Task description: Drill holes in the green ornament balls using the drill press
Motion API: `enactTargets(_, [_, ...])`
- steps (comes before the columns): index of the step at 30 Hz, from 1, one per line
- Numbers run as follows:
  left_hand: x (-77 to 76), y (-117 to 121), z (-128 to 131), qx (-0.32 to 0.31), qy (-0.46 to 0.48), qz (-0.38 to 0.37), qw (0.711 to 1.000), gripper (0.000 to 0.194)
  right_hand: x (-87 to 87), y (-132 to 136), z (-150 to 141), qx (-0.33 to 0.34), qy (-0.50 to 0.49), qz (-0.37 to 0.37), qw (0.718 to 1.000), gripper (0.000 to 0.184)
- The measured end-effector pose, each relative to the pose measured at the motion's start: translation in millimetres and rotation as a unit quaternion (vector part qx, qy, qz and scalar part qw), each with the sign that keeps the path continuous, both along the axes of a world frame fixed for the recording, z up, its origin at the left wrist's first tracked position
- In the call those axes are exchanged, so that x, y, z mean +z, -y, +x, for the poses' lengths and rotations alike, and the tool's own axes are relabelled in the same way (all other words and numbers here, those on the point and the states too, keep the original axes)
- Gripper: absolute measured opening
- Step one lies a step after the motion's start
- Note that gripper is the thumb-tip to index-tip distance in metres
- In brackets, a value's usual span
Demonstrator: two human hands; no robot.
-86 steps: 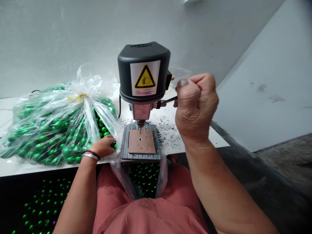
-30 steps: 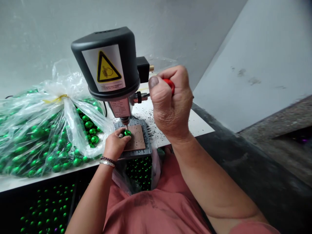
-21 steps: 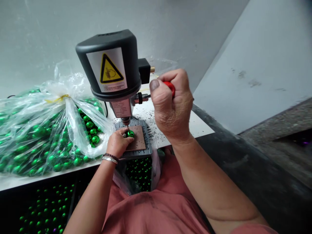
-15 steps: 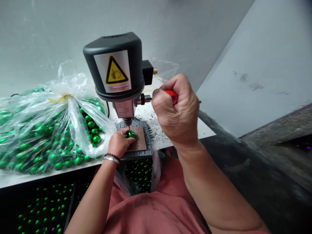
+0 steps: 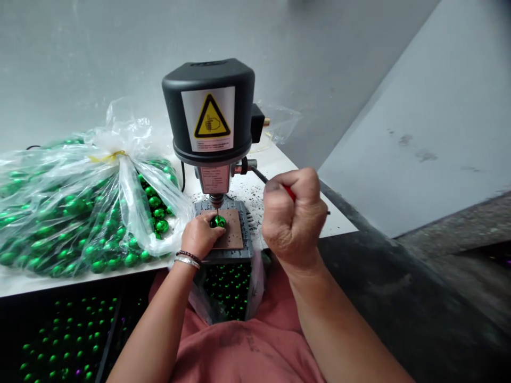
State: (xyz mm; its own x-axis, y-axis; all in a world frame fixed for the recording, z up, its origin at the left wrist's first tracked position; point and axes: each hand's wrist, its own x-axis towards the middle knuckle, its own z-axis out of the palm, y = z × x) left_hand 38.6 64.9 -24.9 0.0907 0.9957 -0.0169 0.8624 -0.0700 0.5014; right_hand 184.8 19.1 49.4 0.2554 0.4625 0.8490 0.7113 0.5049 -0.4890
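My left hand [image 5: 198, 234] grips a shiny green ball [image 5: 219, 221] between thumb and fingers on a brown board [image 5: 233, 234]. That board lies on the grey base [image 5: 246, 242] of a small drill press [image 5: 209, 111]. The thin drill bit [image 5: 217, 210] points straight down at the top of the ball; whether it has entered cannot be made out. My right hand [image 5: 294, 215] is wrapped round the red grip [image 5: 290, 192] of the press's lever [image 5: 259, 175], to the right of the machine.
A tied clear plastic bag [image 5: 128, 191] full of green balls lies left of the press. Dark shavings dot the white table [image 5: 335, 221]. Below the base, an open bag [image 5: 227, 287] holds more green balls, and a dark container [image 5: 59, 340] with balls stands lower left.
My right hand has pulled the lever's red grip downward. The left hand still holds the ball on the board. The view has shifted slightly, so the press appears further right.
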Motion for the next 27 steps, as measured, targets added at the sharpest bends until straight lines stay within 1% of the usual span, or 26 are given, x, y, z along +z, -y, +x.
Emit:
enactTargets(5, [0.4,1,0,-0.013,0.007,0.007,1.0,0.04,-8.1,-2,-3,-0.018,-0.015,0.019,1.0,0.009])
enactTargets(11, [1.0,2,0,0.005,0.006,-0.01,1.0,0.041,-17.1,-3,-8,-0.028,-0.037,0.031,0.998,0.006])
enactTargets(16, [0.8,2,-1,-0.013,0.027,0.002,1.0,0.042,-23.9,-5,-10,-0.013,-0.075,0.041,0.996,0.006])
enactTargets(22, [0.7,2,-2,-0.006,0.031,-0.014,0.999,0.042,-42.9,-4,-13,0.012,-0.087,0.054,0.995,0.004])
enactTargets(24, [-0.3,2,-2,-0.006,0.018,-0.009,1.0,0.042,-38.8,-4,-14,0.012,-0.094,0.057,0.994,0.005])
enactTargets(25, [-1.1,2,-1,-0.009,0.011,-0.005,1.0,0.041,-32.5,-5,-14,0.006,-0.097,0.059,0.994,0.006])
enactTargets(27, [-2.9,2,-1,-0.011,0.007,0.006,1.0,0.037,-12.3,-9,-13,-0.02,-0.094,0.06,0.994,0.01])
